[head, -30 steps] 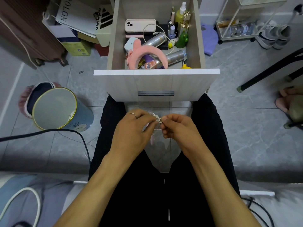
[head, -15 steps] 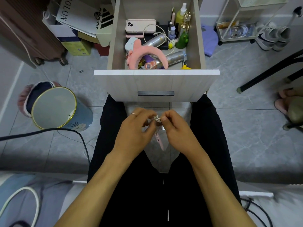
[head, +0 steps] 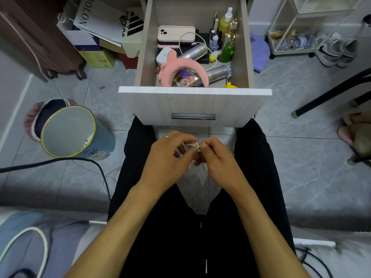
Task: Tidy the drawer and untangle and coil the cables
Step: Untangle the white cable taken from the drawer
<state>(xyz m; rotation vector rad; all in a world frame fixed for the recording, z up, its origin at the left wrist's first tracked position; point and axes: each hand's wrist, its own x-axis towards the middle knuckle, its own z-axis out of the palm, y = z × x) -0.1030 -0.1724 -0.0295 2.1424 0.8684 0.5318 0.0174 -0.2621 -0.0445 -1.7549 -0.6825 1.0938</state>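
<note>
I see both hands meet over the gap between the knees. The left hand [head: 167, 157] has its fingers curled around a small tangle of thin white cable [head: 190, 146], and the right hand [head: 215, 157] pinches the same cable between thumb and forefinger, just beside the left fingertips. A short loose end hangs down under the right hand.

Just beyond the grip, the white front panel of the open drawer [head: 194, 106] stands above the hands, close to them but apart. Behind that panel the drawer holds a pink headband [head: 186, 70], a phone [head: 176, 34], silver cans, small bottles, and a second white cable [head: 185, 40] that loops near the phone. To the left of the grip, well apart, a blue bin [head: 76, 133] stands on the tile floor, with a black cord [head: 50, 162] running in front of it. To the right the floor is open up to a black chair leg [head: 329, 93].

Compared with half a second ago, the hands are at almost the same place, and the pink piece that hung below them is not visible now.
</note>
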